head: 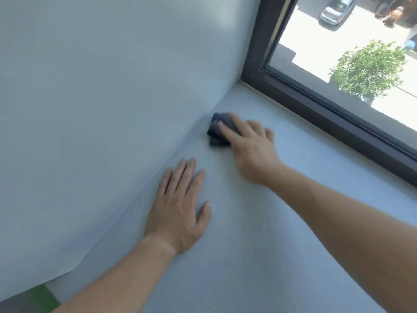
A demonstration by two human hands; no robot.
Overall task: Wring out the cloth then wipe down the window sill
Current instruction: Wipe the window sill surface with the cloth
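Note:
A dark grey cloth (pixel 216 129), bunched up, lies on the pale grey window sill (pixel 282 222) right where the sill meets the side wall. My right hand (pixel 250 145) presses down on the cloth with straight fingers, covering its right half; the hand is slightly blurred. My left hand (pixel 178 206) rests flat on the sill nearer to me, fingers spread and straight, holding nothing, close to the wall's lower edge.
The pale side wall (pixel 101 98) runs along the left of the sill. A dark window frame (pixel 327 114) borders the sill at the back right, with glass above it showing a tree and a car outside. A green patch (pixel 42 297) shows at the bottom left.

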